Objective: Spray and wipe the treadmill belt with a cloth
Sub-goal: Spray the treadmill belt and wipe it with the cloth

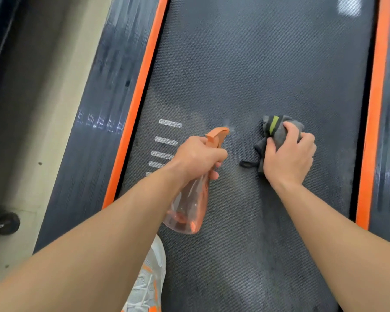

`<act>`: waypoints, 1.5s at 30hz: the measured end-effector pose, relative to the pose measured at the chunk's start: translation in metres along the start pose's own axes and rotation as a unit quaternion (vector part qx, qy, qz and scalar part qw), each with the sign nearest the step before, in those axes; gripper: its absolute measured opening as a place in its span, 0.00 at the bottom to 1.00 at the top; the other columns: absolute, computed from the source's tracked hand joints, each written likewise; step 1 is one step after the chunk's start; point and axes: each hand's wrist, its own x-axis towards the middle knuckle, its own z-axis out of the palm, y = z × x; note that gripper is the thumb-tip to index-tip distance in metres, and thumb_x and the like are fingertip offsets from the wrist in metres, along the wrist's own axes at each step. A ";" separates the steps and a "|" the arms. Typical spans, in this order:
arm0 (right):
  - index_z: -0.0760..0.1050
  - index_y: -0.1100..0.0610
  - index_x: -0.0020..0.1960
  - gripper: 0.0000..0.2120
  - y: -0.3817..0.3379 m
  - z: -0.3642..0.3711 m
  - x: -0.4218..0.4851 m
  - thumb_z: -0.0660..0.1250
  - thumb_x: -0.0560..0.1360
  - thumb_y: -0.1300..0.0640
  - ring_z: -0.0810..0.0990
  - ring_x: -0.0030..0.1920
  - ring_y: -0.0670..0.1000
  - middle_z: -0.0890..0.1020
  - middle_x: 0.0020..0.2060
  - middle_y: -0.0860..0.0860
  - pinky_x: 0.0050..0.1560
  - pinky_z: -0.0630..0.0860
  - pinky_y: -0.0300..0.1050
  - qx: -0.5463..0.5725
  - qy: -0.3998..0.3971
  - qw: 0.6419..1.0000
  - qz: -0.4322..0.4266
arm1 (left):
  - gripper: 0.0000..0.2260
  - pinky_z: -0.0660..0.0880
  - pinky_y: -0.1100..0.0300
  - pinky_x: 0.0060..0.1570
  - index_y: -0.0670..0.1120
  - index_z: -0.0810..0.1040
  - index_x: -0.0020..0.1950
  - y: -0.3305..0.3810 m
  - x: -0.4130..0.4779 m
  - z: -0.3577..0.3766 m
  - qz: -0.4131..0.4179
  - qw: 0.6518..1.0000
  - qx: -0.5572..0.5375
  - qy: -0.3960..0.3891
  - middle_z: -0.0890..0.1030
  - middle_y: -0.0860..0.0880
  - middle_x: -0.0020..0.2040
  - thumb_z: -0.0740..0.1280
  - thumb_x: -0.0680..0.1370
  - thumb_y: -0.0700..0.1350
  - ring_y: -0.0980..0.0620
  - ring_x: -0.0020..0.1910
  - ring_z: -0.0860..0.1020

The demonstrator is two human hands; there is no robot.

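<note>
The dark textured treadmill belt (pixel 257 75) fills the middle of the view. My left hand (pixel 197 157) grips a clear orange spray bottle (pixel 189 208) by its neck, with the orange nozzle (pixel 216 135) pointing away over the belt and a faint mist at its tip. To its right, my right hand (pixel 289 156) grips a bunched grey cloth (pixel 277 129) with a yellow-green stripe and holds it down on the belt. A dark loop of the cloth trails out to the left of that hand.
Orange strips (pixel 142 91) (pixel 375 109) border the belt, with dark side rails (pixel 95 122) beyond them. White dashes (pixel 167 140) mark the belt's left part. A white and orange shoe (pixel 149 280) stands at the bottom. Beige floor and a black wheel (pixel 7 222) lie left.
</note>
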 end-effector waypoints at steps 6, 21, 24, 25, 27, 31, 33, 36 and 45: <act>0.67 0.49 0.73 0.23 -0.027 0.007 0.051 0.65 0.80 0.46 0.68 0.66 0.63 0.68 0.67 0.58 0.66 0.67 0.60 -0.005 0.009 0.999 0.052 | 0.09 0.84 0.44 0.46 0.47 0.83 0.41 -0.007 -0.007 -0.008 0.029 0.999 -0.004 -0.040 0.82 0.51 0.39 0.73 0.63 0.45 0.48 0.32 0.82; 0.72 0.42 0.68 0.18 -0.090 0.066 -0.005 0.65 0.79 0.48 0.74 0.50 0.61 0.76 0.57 0.57 0.48 0.74 0.56 -0.057 -0.119 0.820 -0.556 | 0.16 0.84 0.40 0.46 0.44 0.83 0.50 -0.032 -0.019 -0.100 0.016 0.993 -0.030 0.117 0.82 0.48 0.42 0.71 0.65 0.48 0.50 0.31 0.80; 0.69 0.42 0.70 0.20 -0.104 0.063 0.055 0.64 0.79 0.48 0.72 0.57 0.65 0.72 0.63 0.59 0.56 0.73 0.62 -0.067 -0.041 0.956 -0.281 | 0.15 0.84 0.48 0.45 0.45 0.84 0.50 -0.036 -0.020 -0.109 0.009 0.992 -0.037 0.119 0.83 0.50 0.43 0.72 0.65 0.48 0.50 0.29 0.81; 0.68 0.42 0.72 0.20 -0.113 0.064 0.060 0.63 0.80 0.48 0.70 0.60 0.65 0.70 0.66 0.59 0.60 0.70 0.61 -0.066 -0.046 0.978 -0.190 | 0.15 0.82 0.50 0.44 0.45 0.84 0.50 -0.037 -0.021 -0.112 0.010 0.992 -0.042 0.117 0.83 0.50 0.42 0.72 0.65 0.47 0.50 0.28 0.81; 0.67 0.43 0.72 0.21 -0.132 0.069 0.039 0.63 0.80 0.50 0.69 0.60 0.64 0.69 0.66 0.59 0.60 0.67 0.60 -0.080 -0.046 0.984 -0.155 | 0.13 0.81 0.49 0.44 0.44 0.84 0.50 -0.040 -0.021 -0.116 0.006 0.992 -0.050 0.119 0.82 0.50 0.42 0.73 0.67 0.46 0.50 0.27 0.81; 0.69 0.44 0.71 0.25 -0.121 0.076 -0.067 0.66 0.75 0.56 0.73 0.51 0.61 0.75 0.56 0.57 0.49 0.71 0.57 -0.038 -0.083 0.874 -0.478 | 0.12 0.84 0.47 0.44 0.43 0.84 0.50 -0.040 -0.021 -0.117 0.003 0.990 -0.049 0.130 0.83 0.48 0.41 0.73 0.68 0.45 0.52 0.29 0.81; 0.65 0.42 0.73 0.29 -0.102 0.069 -0.091 0.65 0.75 0.56 0.73 0.50 0.60 0.75 0.56 0.55 0.48 0.71 0.58 -0.048 -0.151 0.775 -0.612 | 0.09 0.84 0.54 0.40 0.44 0.84 0.50 -0.038 -0.023 -0.117 0.013 0.992 -0.027 0.123 0.82 0.49 0.39 0.74 0.70 0.43 0.55 0.28 0.79; 0.68 0.40 0.73 0.26 -0.107 0.071 -0.051 0.65 0.77 0.53 0.73 0.49 0.60 0.75 0.57 0.55 0.47 0.72 0.56 -0.065 -0.136 0.767 -0.624 | 0.13 0.85 0.46 0.46 0.47 0.85 0.50 -0.037 -0.027 -0.120 0.001 0.993 -0.008 0.118 0.83 0.51 0.39 0.72 0.66 0.48 0.52 0.30 0.81; 0.72 0.44 0.71 0.26 -0.128 0.079 -0.066 0.70 0.74 0.55 0.72 0.52 0.61 0.74 0.58 0.57 0.49 0.68 0.56 -0.061 -0.036 0.922 -0.380 | 0.13 0.83 0.37 0.53 0.51 0.85 0.50 -0.055 -0.031 -0.120 -0.019 0.990 -0.053 0.133 0.83 0.52 0.42 0.73 0.66 0.48 0.50 0.32 0.83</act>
